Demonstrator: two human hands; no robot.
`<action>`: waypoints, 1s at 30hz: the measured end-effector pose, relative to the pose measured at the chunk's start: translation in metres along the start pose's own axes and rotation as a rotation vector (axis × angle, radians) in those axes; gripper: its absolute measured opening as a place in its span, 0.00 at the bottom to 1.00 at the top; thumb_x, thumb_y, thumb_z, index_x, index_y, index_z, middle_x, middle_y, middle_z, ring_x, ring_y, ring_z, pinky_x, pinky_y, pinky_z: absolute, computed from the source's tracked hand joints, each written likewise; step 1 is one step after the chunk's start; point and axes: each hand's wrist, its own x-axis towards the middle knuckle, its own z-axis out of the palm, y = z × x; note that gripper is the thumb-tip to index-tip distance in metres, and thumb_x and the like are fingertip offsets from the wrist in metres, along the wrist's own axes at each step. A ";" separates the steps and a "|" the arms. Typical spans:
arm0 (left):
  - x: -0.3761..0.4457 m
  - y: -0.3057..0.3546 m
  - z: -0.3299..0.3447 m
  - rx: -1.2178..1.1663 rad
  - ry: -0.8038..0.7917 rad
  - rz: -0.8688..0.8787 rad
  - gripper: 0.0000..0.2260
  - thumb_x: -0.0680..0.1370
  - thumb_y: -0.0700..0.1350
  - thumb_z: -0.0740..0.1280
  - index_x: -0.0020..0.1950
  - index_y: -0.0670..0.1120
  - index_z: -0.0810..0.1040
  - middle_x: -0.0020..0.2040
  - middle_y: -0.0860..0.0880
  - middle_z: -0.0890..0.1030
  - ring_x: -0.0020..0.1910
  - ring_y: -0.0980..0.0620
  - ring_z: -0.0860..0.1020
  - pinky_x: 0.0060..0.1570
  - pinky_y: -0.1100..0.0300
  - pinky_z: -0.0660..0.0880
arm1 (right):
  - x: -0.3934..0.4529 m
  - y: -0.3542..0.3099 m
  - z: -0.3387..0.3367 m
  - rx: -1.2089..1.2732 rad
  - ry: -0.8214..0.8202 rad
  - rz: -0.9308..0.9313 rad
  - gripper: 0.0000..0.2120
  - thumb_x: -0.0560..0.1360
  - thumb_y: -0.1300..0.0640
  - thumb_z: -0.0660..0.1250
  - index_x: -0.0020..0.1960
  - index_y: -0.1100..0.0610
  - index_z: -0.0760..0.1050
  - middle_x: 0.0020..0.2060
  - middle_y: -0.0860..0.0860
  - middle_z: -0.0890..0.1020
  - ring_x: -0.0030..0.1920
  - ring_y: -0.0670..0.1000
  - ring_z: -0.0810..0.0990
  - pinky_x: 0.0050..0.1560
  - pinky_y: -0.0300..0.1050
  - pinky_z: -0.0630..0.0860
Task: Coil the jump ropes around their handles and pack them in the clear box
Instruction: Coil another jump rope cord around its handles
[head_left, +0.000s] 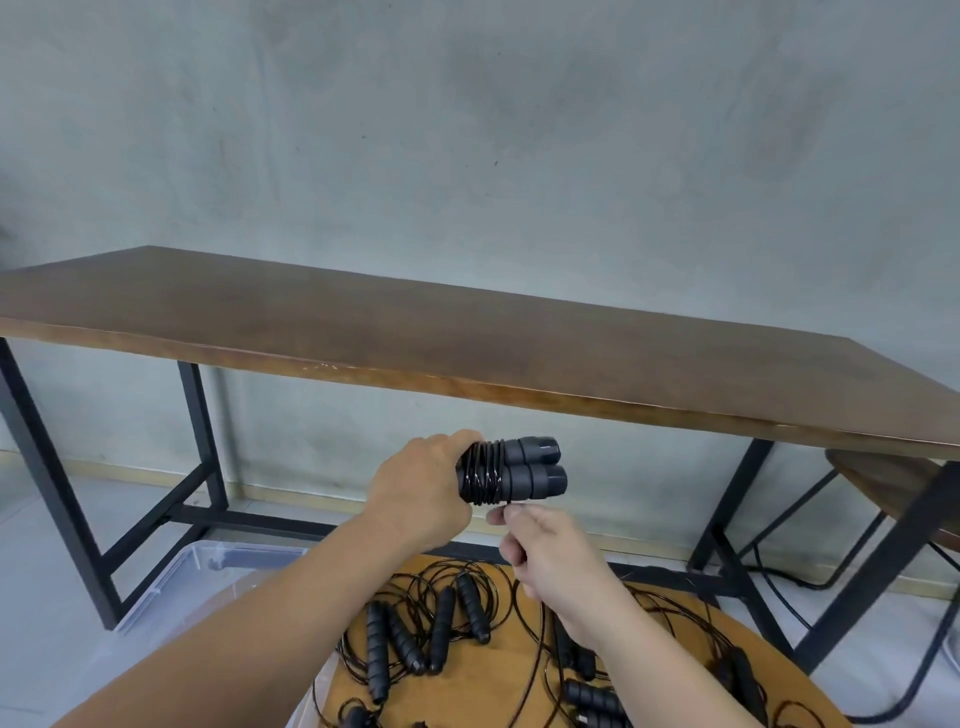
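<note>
Two ribbed black handles, glossy cord-wrapped, in left hand.

Long wooden table — black metal legs; round stool beside it.

Long brown wooden table on black legs against grey concrete wall

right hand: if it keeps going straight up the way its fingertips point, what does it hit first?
Most likely the coiled jump rope gripped by the left hand. The right hand sits just below it, fingertips pinched at the coil's underside, seemingly on the rope's end. The gap looks tiny or nil; depth is unclear from one view.
</note>
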 end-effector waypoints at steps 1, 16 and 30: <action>-0.001 0.000 0.004 0.045 0.008 -0.011 0.27 0.71 0.39 0.67 0.67 0.59 0.67 0.54 0.53 0.76 0.53 0.50 0.75 0.46 0.55 0.76 | -0.001 0.000 0.000 -0.090 -0.007 -0.007 0.16 0.84 0.51 0.54 0.50 0.56 0.78 0.31 0.47 0.72 0.28 0.43 0.66 0.32 0.38 0.63; -0.037 -0.001 0.055 0.437 -0.087 0.090 0.25 0.75 0.43 0.66 0.69 0.52 0.63 0.55 0.49 0.73 0.55 0.48 0.71 0.49 0.55 0.73 | -0.017 -0.019 -0.027 -0.914 -0.232 -0.054 0.13 0.76 0.56 0.63 0.36 0.57 0.80 0.30 0.52 0.79 0.33 0.51 0.76 0.37 0.46 0.75; -0.050 0.002 0.028 0.017 -0.516 0.268 0.27 0.72 0.41 0.67 0.65 0.64 0.69 0.55 0.55 0.79 0.54 0.52 0.75 0.53 0.51 0.76 | 0.005 -0.016 -0.072 -0.600 -0.432 -0.158 0.08 0.67 0.46 0.78 0.43 0.48 0.86 0.41 0.47 0.86 0.46 0.46 0.82 0.52 0.48 0.78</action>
